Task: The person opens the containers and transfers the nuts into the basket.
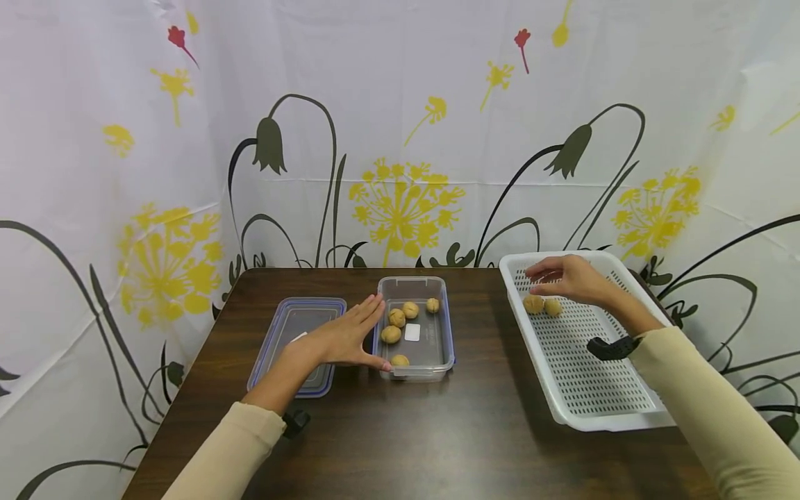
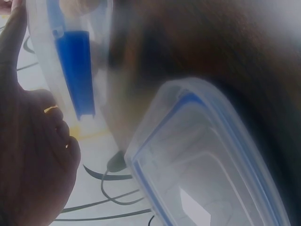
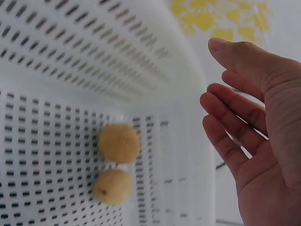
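A clear plastic food container (image 1: 431,347) with a blue-tinted edge holds several tan-brown balls that look like walnuts (image 1: 396,318). My left hand (image 1: 346,337) is spread at its left side, the thumb by the near left corner and the fingers along the rim. In the left wrist view, the container's blue side clip (image 2: 77,70) shows beside that hand. Over the far left part of a white perforated basket (image 1: 594,375) hovers my right hand (image 1: 571,279), fingers loosely bent, nothing between them. Two walnuts (image 3: 118,142) lie on the basket floor below it.
A clear lid with a blue seal (image 1: 300,305) lies on the dark wooden table (image 1: 437,437), left of the container and partly behind my left hand. Behind the table hangs a flower-printed curtain (image 1: 400,83).
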The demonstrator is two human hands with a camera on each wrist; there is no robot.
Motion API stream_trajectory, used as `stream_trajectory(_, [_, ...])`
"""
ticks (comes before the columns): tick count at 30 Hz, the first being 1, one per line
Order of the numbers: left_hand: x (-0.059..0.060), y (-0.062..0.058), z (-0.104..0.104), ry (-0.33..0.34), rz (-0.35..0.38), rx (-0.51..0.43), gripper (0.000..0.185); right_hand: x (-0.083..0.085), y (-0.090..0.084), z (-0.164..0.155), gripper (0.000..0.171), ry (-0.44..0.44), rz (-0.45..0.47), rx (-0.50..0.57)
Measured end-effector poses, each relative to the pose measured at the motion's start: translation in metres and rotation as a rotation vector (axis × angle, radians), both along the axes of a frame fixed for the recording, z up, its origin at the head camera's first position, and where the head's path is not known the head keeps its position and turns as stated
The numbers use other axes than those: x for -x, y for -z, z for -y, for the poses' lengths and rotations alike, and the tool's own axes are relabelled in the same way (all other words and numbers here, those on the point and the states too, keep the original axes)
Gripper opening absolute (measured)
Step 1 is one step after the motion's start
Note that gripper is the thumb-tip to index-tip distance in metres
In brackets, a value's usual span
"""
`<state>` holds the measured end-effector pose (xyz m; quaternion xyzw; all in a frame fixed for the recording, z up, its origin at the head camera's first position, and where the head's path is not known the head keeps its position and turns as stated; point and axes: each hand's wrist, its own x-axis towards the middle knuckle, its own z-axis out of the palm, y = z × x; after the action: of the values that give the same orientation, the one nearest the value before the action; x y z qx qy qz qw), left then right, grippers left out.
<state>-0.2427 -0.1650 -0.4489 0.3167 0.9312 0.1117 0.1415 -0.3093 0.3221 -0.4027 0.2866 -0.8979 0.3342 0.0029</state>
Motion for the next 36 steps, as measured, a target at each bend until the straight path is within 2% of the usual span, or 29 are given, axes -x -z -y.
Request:
stream_trajectory(10, [0.001, -0.003, 0.0, 0.008, -0.008, 0.037, 0.128, -0.006, -0.022, 0.043, 0.038, -0.123, 0.021, -0.019])
stream_trajectory(18, [-0.001, -0.005, 0.0, 0.006, 0.001, 0.033, 0.126, -0.009, -0.027, 0.081, 0.037, -0.251, -0.008, -0.052])
stream_trajectory(22, [-0.001, -0.006, 0.0, 0.011, -0.003, 0.035, 0.126, -0.01, -0.031, 0.102, 0.038, -0.334, 0.015, -0.087])
stream_trajectory(31, [0.001, -0.006, 0.0, 0.015, -0.011, 0.026, 0.126, -0.007, -0.029, 0.149, 0.037, -0.479, 0.098, -0.135])
stream_trajectory(36, [0.001, -0.006, 0.0, 0.012, -0.01, 0.021, 0.126, -0.007, -0.023, 0.17, 0.037, -0.55, 0.097, -0.164])
